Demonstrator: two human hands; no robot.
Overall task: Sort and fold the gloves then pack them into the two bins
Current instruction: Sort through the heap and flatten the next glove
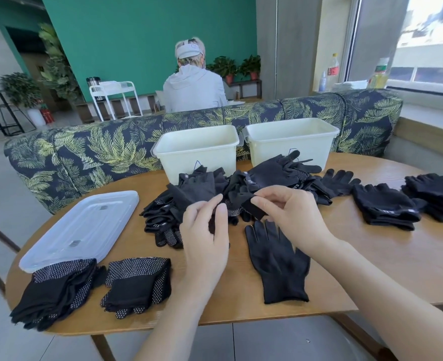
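Fingers (260, 203) of the right hand (290, 217) pinch a black cuff at the near edge of the heap; fingers of the left hand (204, 230) curl on dark cloth just beside it, thumb and forefinger closed on the fabric. Both hands appear to hold one glove (251, 204) between them, though where it ends among the others I cannot tell.

Items, largest first:

- Table (371, 269), wooden, rounded; bears everything listed below.
- Two bins (197, 149), (290, 142), white plastic, side by side at the far edge. No gloves show inside; the floors are hidden.
- Lid (80, 227), clear plastic, flat at the left, its near edge touching a folded stack.
- Unsorted heap (215, 188), black gloves, plain and dotted mixed, centre, just before the bins.
- Folded dotted stacks (56, 287), (139, 282), two, near left.
- Folded plain stacks (387, 207), (436, 194), two, far right.
- Single plain glove (277, 264), flat, fingers pointing away, under the right wrist.

Step in hand, as judged: sorting, with one glove being drawn from the heap and identified. Packing is not begun.

Next move, as judged: free the glove from its neighbours without dragging them, read plain or dotted, then lay it on the flat single glove if it matches, or fold it toward the left stacks.
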